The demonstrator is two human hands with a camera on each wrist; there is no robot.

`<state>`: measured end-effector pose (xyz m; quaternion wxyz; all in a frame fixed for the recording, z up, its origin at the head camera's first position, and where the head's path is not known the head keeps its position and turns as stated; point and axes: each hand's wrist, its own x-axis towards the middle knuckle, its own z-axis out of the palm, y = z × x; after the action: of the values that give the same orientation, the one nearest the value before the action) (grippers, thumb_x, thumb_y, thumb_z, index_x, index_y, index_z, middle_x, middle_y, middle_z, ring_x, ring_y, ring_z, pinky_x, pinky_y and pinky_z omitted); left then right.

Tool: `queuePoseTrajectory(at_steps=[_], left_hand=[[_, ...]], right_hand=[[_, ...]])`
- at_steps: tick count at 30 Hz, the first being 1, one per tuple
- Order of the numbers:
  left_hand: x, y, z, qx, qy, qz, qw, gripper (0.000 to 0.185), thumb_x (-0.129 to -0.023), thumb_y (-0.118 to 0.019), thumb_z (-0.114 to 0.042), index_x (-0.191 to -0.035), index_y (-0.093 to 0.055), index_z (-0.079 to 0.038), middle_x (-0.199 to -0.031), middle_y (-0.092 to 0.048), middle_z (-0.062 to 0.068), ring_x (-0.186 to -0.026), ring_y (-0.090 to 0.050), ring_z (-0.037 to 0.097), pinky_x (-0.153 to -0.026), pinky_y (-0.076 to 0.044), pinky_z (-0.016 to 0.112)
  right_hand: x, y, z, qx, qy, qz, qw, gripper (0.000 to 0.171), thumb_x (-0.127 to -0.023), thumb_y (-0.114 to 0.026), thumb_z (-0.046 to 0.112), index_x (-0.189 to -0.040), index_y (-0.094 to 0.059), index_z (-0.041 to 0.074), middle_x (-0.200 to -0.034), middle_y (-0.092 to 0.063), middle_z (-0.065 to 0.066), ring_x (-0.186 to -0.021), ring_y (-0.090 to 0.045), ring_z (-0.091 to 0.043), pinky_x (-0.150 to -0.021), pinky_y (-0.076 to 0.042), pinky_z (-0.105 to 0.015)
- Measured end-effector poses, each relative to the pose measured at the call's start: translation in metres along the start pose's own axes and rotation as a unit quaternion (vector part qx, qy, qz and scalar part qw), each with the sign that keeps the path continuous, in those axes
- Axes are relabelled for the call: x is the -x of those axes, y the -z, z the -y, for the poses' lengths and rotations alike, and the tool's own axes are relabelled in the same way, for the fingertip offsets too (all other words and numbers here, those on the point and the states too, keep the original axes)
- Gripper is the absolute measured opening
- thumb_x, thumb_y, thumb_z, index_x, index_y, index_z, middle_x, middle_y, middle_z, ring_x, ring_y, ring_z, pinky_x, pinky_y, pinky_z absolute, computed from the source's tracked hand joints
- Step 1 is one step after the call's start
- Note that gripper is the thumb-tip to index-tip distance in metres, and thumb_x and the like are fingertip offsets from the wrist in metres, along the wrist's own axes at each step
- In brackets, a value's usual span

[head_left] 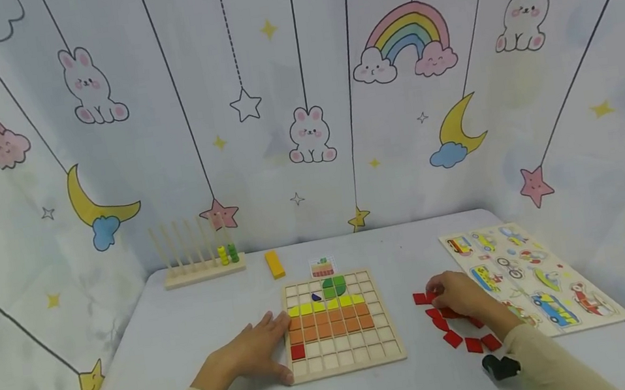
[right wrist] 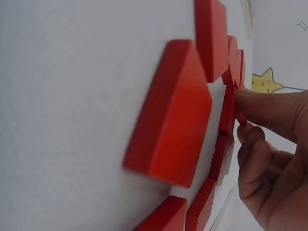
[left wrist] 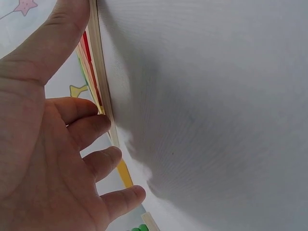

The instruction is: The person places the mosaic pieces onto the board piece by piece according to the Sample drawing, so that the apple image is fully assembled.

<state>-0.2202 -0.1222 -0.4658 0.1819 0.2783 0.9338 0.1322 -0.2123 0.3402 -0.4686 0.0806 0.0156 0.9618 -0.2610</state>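
A wooden grid board (head_left: 395, 349) holds orange squares (head_left: 330, 329), a yellow row (head_left: 306, 308), green pieces (head_left: 334, 287), a small purple piece (head_left: 317, 296) and one red square (head_left: 298, 352) at lower left. My left hand (head_left: 254, 349) lies along the board's left side, fingers spread, thumb by its near corner; the left wrist view shows the fingertips at the wooden edge. To the right of the board, my right hand (head_left: 461, 297) is over scattered red pieces (head_left: 452, 338). Its thumb and finger pinch a small red piece (right wrist: 242, 119), mostly hidden by the fingers.
Behind the board lie a small picture card (head_left: 323, 267) and a yellow block (head_left: 275, 264). A peg stand (head_left: 204, 273) with yellow and green beads is at back left. A picture puzzle board (head_left: 592, 321) lies at right, beneath the right forearm's far side.
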Motion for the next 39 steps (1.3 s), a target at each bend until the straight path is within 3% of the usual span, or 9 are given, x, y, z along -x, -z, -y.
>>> queuePoseTrajectory(at_steps=[4, 9, 12, 17, 19, 21, 24, 33, 39], left_hand=[[0.0, 0.001, 0.001, 0.005, -0.002, -0.002, 1.0, 0.12, -0.068, -0.087, -0.062, -0.16, -0.031, -0.008, -0.166, -0.031, 0.01, -0.155, -0.022, 0.037, -0.119, -0.023, 0.066], [0.001, 0.001, 0.002, 0.016, -0.005, 0.003, 0.9999, 0.119, -0.068, -0.087, -0.06, -0.16, -0.031, -0.008, -0.166, -0.032, 0.01, -0.155, -0.022, 0.037, -0.119, -0.023, 0.067], [0.001, 0.001, 0.002, 0.017, -0.004, 0.005, 0.9998, 0.119, -0.068, -0.088, -0.06, -0.16, -0.031, -0.008, -0.166, -0.033, 0.01, -0.155, -0.022, 0.036, -0.119, -0.023, 0.067], [0.001, 0.001, 0.002, 0.017, -0.005, 0.003, 0.9998, 0.12, -0.068, -0.087, -0.06, -0.16, -0.031, -0.009, -0.166, -0.033, 0.009, -0.155, -0.022, 0.036, -0.119, -0.023, 0.066], [0.001, 0.001, 0.002, 0.018, -0.004, 0.003, 0.9998, 0.119, -0.068, -0.087, -0.06, -0.16, -0.031, -0.009, -0.166, -0.032, 0.009, -0.155, -0.022, 0.036, -0.119, -0.023, 0.066], [0.001, 0.001, 0.002, 0.019, -0.002, 0.003, 0.9998, 0.119, -0.068, -0.088, -0.06, -0.16, -0.031, -0.009, -0.166, -0.032, 0.009, -0.155, -0.022, 0.036, -0.119, -0.023, 0.066], [0.0, 0.001, 0.003, 0.018, -0.001, 0.003, 0.9998, 0.119, -0.068, -0.088, -0.06, -0.16, -0.032, -0.01, -0.166, -0.032, 0.008, -0.155, -0.022, 0.035, -0.119, -0.023, 0.066], [-0.001, 0.001, 0.003, 0.018, -0.005, 0.004, 0.9998, 0.119, -0.068, -0.088, -0.06, -0.16, -0.032, -0.009, -0.166, -0.032, 0.009, -0.155, -0.022, 0.037, -0.119, -0.023, 0.067], [-0.001, 0.0, 0.003, 0.014, 0.001, 0.005, 0.9999, 0.119, -0.068, -0.087, -0.061, -0.16, -0.032, -0.01, -0.166, -0.033, 0.009, -0.155, -0.022, 0.036, -0.119, -0.024, 0.066]], right_hand=[[-0.002, 0.003, 0.003, -0.036, -0.003, 0.003, 0.999, 0.02, -0.09, -0.076, 0.012, -0.109, -0.069, 0.01, -0.097, -0.065, -0.004, -0.087, -0.058, -0.021, -0.076, -0.054, -0.037], [-0.005, 0.006, 0.009, -0.165, -0.007, -0.008, 0.986, 0.032, -0.097, -0.07, 0.016, -0.127, -0.066, 0.004, -0.093, -0.066, -0.011, -0.076, -0.063, -0.022, -0.066, -0.056, -0.03], [-0.007, 0.007, 0.019, -0.292, -0.012, -0.004, 0.956, 0.042, -0.1, -0.067, 0.019, -0.137, -0.06, 0.0, -0.104, -0.07, -0.013, -0.084, -0.069, -0.024, -0.074, -0.06, -0.028], [-0.014, 0.001, 0.047, -0.465, -0.021, 0.011, 0.885, 0.051, -0.099, -0.067, 0.015, -0.145, -0.052, -0.003, -0.118, -0.067, -0.009, -0.097, -0.071, -0.017, -0.093, -0.058, -0.03], [-0.017, -0.007, 0.062, -0.49, -0.01, 0.02, 0.871, 0.053, -0.097, -0.069, 0.01, -0.145, -0.05, -0.005, -0.119, -0.066, -0.01, -0.097, -0.071, -0.016, -0.095, -0.057, -0.031], [-0.019, -0.016, 0.078, -0.498, 0.011, 0.031, 0.867, 0.053, -0.096, -0.07, 0.008, -0.144, -0.051, -0.007, -0.12, -0.067, -0.012, -0.098, -0.071, -0.017, -0.092, -0.058, -0.029], [-0.018, -0.031, 0.104, -0.491, 0.038, 0.044, 0.869, 0.05, -0.095, -0.072, 0.009, -0.14, -0.055, -0.007, -0.116, -0.068, -0.013, -0.097, -0.072, -0.023, -0.088, -0.06, -0.029], [-0.001, -0.082, 0.166, -0.403, 0.076, 0.111, 0.905, 0.037, -0.09, -0.076, 0.006, -0.126, -0.068, 0.001, -0.099, -0.07, -0.012, -0.086, -0.072, -0.023, -0.082, -0.062, -0.035], [0.011, -0.112, 0.182, -0.28, 0.079, 0.115, 0.95, 0.026, -0.082, -0.085, 0.009, -0.105, -0.074, 0.013, -0.085, -0.067, -0.006, -0.075, -0.065, -0.017, -0.063, -0.057, -0.026]])
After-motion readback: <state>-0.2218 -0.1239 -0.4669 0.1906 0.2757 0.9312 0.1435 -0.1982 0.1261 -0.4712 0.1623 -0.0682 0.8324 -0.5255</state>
